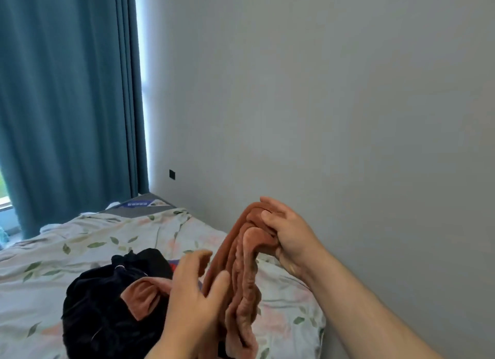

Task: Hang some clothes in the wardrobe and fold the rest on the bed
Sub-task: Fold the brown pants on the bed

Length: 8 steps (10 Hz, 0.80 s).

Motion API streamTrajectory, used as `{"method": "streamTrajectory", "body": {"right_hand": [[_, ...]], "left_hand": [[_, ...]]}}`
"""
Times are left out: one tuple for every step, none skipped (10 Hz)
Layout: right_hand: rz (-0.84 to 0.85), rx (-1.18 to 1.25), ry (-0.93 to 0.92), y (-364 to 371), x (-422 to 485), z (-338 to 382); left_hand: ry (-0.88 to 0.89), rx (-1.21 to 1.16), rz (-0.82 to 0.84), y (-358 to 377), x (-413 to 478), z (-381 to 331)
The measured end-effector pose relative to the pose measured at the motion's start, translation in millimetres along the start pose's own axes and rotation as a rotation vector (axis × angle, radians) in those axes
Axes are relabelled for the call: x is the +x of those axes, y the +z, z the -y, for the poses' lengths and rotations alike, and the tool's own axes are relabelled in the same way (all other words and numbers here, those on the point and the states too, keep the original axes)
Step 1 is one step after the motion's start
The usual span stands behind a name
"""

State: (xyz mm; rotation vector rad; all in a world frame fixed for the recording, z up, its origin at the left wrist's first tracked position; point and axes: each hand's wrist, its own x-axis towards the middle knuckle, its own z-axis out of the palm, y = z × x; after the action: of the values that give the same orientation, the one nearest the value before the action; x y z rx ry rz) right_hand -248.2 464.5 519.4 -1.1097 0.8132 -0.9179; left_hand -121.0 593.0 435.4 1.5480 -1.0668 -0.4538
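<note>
The soft, limp brown garment point(241, 259) was held bunched above the bed point(53, 251), its top edge gripped by the right hand point(286, 235) while the left hand point(192, 291) lay open against its folds; probably light and best taken by its hem.

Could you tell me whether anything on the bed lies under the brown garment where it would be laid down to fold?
Yes. A black garment lies heaped on the bed just left of and below the brown garment, which the right hand grips at the top while the left hand touches its side. The bedspread to the right looks bare.
</note>
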Motion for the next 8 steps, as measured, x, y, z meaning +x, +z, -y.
{"method": "streamTrajectory", "body": {"right_hand": [[0.016,0.173,-0.007,17.5,-18.7,33.2],[0.026,0.192,-0.053,21.4,-40.2,61.8],[0.094,0.203,-0.085,15.2,-61.5,86.2],[0.173,0.254,-0.122,10.3,-80.2,104.4],[0.224,0.182,-0.173,9.5,-96.3,116.8],[0.246,0.07,-0.229,0.2,-110.9,132.9],[0.106,-0.033,-0.307,-16.3,-122.4,145.6],[-0.173,-0.328,-0.359,-29.3,-134.2,152.7]], "left_hand": [[0.058,0.197,0.273,11.6,-28.8,6.4],[-0.078,0.318,0.16,17.9,-27.2,20.6],[-0.179,0.117,0.118,11.0,-28.2,6.4],[0.036,-0.008,0.212,7.4,-27.4,-24.7],[0.222,-0.136,0.198,3.0,-24.3,-55.4],[0.082,-0.423,-0.023,-9.7,-10.2,-62.2],[0.059,-0.54,-0.114,-35.9,10.5,-78.5],[0.165,-0.492,-0.157,-59.6,28.5,-114.3]]}}
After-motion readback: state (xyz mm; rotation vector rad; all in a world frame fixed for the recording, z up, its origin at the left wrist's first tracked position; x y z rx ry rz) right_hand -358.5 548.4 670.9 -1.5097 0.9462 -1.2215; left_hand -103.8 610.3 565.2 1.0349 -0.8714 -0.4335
